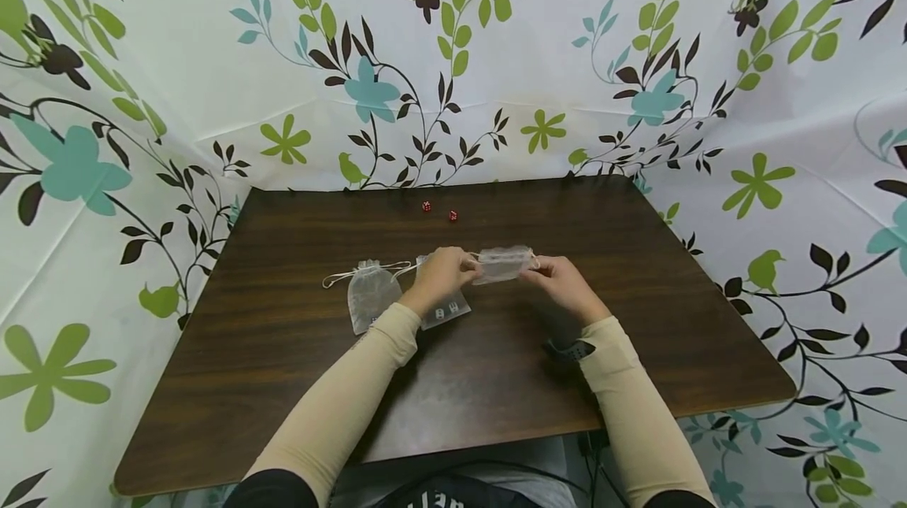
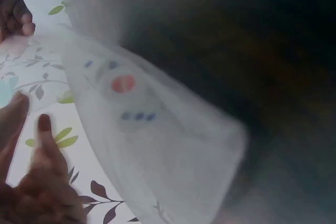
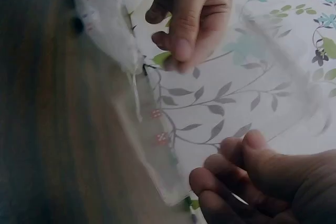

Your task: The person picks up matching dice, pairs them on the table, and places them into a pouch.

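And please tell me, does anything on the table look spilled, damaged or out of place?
I see no clear damage. Only the two red dice stand out: they lie loose toward the far side of the table, outside the three sheer bags. They may have been set there on purpose.

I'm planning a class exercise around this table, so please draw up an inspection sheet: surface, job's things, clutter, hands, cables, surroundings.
Surface: dark wood-grain table.
Job's things: a sheer held pouch; a leftmost pouch and a partly hidden pouch lying on the table; two red dice toward the far edge.
Clutter: nothing seen.
Hands: left hand pinches the held pouch's left end; right hand its right end.
Cables: dark cables below the near edge.
Surroundings: patterned fabric behind and on both sides.
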`<state>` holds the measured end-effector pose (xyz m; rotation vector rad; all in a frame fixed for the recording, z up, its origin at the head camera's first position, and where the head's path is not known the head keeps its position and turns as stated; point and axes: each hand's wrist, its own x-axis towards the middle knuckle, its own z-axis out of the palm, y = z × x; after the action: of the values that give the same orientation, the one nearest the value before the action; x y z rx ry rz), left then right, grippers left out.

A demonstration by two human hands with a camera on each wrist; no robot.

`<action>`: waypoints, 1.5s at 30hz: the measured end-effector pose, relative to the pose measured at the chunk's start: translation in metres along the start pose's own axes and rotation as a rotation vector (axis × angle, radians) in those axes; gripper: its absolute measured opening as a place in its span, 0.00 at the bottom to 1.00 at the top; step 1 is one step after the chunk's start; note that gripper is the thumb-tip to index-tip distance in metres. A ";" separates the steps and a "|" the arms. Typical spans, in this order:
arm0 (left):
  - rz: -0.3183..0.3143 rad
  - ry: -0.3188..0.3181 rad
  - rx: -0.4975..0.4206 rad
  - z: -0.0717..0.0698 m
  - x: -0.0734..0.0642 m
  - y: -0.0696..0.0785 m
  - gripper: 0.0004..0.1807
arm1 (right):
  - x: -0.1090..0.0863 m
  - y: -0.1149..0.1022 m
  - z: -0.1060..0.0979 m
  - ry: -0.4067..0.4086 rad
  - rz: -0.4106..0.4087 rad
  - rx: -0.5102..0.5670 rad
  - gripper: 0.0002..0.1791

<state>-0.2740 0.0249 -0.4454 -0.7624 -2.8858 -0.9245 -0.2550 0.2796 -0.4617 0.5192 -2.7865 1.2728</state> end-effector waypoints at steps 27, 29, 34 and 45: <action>0.096 -0.081 -0.139 -0.005 0.001 -0.013 0.26 | -0.003 0.021 0.017 -0.193 0.048 -0.031 0.08; 0.113 -0.110 -0.100 -0.004 0.002 -0.012 0.20 | -0.004 0.021 0.017 -0.196 0.047 -0.018 0.08; 0.100 -0.108 -0.008 0.000 0.000 -0.011 0.04 | -0.006 0.016 0.017 -0.194 0.056 -0.047 0.12; 0.187 -0.131 0.085 -0.002 0.000 -0.003 0.02 | 0.007 -0.007 0.014 -0.059 -0.286 -0.141 0.13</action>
<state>-0.2757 0.0214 -0.4455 -1.1009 -2.8757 -0.7542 -0.2576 0.2634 -0.4651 0.9185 -2.6942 1.0103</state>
